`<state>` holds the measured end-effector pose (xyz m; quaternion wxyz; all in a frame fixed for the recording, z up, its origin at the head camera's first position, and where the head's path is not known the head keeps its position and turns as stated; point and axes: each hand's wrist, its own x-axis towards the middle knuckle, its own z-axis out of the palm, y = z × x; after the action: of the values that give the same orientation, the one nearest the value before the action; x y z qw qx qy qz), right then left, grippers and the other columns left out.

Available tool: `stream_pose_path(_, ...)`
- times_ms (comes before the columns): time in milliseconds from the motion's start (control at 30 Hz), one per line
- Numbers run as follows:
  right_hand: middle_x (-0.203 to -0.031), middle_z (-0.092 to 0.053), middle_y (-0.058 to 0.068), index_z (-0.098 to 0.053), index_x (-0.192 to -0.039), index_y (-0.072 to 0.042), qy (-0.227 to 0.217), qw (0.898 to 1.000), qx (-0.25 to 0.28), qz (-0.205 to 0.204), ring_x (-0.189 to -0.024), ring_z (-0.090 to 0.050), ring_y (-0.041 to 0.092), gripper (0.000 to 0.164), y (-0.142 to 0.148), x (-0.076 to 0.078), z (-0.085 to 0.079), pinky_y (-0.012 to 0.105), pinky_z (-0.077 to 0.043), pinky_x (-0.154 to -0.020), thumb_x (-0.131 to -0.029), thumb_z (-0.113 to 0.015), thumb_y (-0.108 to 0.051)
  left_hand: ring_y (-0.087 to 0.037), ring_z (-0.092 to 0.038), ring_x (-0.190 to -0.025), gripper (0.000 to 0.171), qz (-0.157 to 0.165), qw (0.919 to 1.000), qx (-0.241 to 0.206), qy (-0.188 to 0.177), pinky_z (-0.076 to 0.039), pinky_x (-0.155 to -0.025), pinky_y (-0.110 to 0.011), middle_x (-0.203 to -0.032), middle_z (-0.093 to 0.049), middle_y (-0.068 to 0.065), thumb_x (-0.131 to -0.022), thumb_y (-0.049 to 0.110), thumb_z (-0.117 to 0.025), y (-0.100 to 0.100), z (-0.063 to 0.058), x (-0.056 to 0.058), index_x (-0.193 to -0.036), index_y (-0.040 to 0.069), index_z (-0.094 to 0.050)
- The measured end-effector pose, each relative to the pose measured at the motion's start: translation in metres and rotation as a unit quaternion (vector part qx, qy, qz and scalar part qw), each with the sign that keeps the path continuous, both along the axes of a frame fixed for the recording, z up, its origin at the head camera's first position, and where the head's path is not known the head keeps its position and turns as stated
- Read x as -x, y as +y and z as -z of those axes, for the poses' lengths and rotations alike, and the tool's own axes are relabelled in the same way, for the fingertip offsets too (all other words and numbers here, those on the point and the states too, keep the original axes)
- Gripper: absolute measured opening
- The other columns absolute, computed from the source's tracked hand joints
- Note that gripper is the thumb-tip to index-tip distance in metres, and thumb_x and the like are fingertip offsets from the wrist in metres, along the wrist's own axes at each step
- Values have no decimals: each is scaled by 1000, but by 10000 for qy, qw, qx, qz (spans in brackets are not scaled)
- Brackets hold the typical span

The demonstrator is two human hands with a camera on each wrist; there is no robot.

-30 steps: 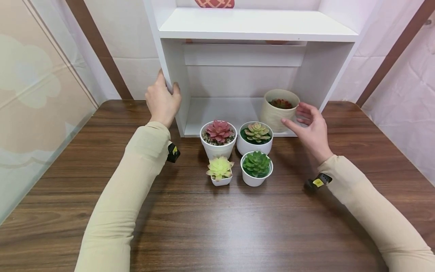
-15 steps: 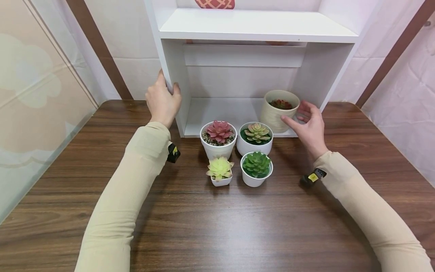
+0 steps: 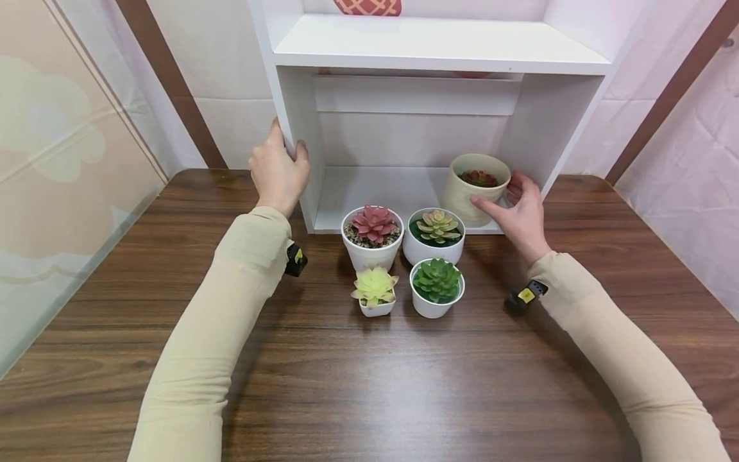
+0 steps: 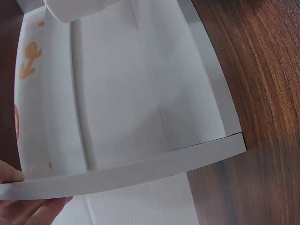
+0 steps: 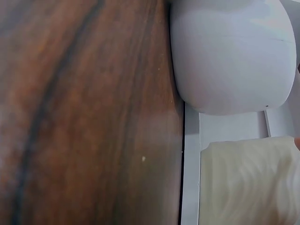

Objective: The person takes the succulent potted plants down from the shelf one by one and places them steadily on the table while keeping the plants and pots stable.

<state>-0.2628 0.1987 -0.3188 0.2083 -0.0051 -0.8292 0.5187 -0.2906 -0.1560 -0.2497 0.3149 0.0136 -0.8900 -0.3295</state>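
Note:
My left hand grips the front edge of the left side panel of a white shelf unit, with the thumb inside and the fingers outside. In the left wrist view the fingers show below that panel. A cream ribbed flowerpot with a small reddish succulent stands upright at the right of the bottom compartment. My right hand holds this pot, thumb on its front and fingers on its right side. In the right wrist view only a bit of the thumb shows beside the pot's wall.
In front of the shelf stand a pink succulent, a pale green succulent, a small yellow-green succulent and a dark green succulent, all in white pots. They sit on a brown wooden table.
My right hand has moved left and closed in on the cream flowerpot, its forearm shifting left too. The left hand stays on the shelf panel. The pots stand where they were.

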Motion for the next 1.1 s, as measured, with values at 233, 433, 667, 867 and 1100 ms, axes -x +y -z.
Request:
stream_pose_path(233,-136,-44,23,-38,-137,7,132,9999,-32,-23,-126,-47,29,79,-2,9,2,39,-37,-107,-75,-80,-18,-41,-64,-106,42,5,10000,-20,-2,-51,-86,-53,-119,-65,-23,-94,20,-52,1,1,0,-133,4,-52)
stream_pose_path(433,-135,-46,19,-37,-137,4,0,9999,-134,14,-123,-46,26,83,-4,16,3,37,-36,-105,-73,-81,-24,-41,-63,-108,42,0,10000,-37,-64,-51,-87,-53,-120,-65,-23,-94,21,-52,1,0,0,-133,5,-52)
stream_pose_path(667,-139,-43,15,-32,-142,-3,-350,9993,-133,83,-125,-43,24,94,-7,22,5,36,-32,-108,-70,-83,-36,-40,-64,-108,43,29,10000,-51,-30,-51,-88,-52,-121,-64,-23,-94,20,-52,0,1,-1,-134,4,-51)
stream_pose_path(867,-137,-43,16,-30,-140,-2,-472,9987,-112,142,-123,-44,24,95,-11,28,5,36,-33,-107,-68,-84,-34,-41,-64,-107,43,20,10000,-32,-26,-51,-87,-52,-120,-64,-23,-94,20,-52,-1,0,-1,-134,4,-51)
stream_pose_path(1100,-137,-42,17,-27,-138,-1,-595,9978,-90,280,-123,-44,25,98,-14,33,5,35,-34,-106,-67,-84,-37,-41,-64,-106,42,4,10000,-21,-12,-51,-87,-52,-119,-65,-23,-93,20,-52,-2,1,0,-132,4,-52)
